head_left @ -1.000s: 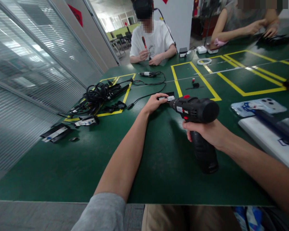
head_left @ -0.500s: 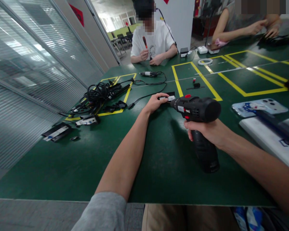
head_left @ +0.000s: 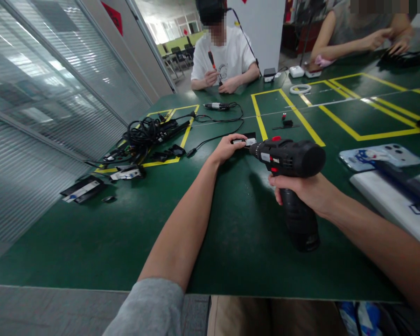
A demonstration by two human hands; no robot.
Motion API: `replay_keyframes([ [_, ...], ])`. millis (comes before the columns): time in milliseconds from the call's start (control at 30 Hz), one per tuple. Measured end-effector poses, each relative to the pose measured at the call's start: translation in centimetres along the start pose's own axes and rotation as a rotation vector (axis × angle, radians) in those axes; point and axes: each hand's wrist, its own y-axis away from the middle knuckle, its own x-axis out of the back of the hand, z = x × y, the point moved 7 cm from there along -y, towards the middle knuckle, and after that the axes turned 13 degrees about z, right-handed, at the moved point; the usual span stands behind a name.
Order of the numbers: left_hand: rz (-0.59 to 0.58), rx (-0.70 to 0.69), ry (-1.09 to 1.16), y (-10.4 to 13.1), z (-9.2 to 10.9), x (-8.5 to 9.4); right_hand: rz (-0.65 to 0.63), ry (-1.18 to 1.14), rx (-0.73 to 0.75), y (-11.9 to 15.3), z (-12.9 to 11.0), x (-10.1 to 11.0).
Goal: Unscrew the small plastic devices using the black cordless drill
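Observation:
My right hand [head_left: 301, 189] is wrapped round the grip of a black cordless drill [head_left: 287, 156] with red details. The drill points left and its tip reaches a small black part with a white label [head_left: 251, 141]. My left hand [head_left: 229, 147] grips the left end of that part and presses it against the green table [head_left: 227, 242]. The exact spot where the bit meets the part is too small to make out. Just behind it lies a thin black cable [head_left: 210, 140].
Tangled black cables [head_left: 143, 133] and a black labelled case [head_left: 83, 189] lie at the left. A phone [head_left: 380, 155] and a white case [head_left: 388, 200] are at the right. Across the table, one person [head_left: 224, 60] holds a screwdriver [head_left: 211, 59]; another person [head_left: 360, 39] handles a black item.
The view has shifted very slightly. Both hands, the drill and the labelled part keep nearly the same places relative to one another.

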Motion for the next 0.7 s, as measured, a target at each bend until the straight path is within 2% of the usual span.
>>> replay_keyframes([
  [367, -0.007, -0.011, -0.025, 0.02, -0.06, 0.11, -0.007, -0.021, -0.010, -0.15, 0.17, -0.01],
  [567, -0.017, -0.060, -0.070, 0.01, 0.05, 0.16, -0.008, -0.018, 0.011, -0.10, 0.08, -0.30],
  [700, -0.022, -0.035, -0.070, 0.06, 0.01, 0.04, 0.014, -0.033, -0.013, 0.05, -0.11, -0.32],
])
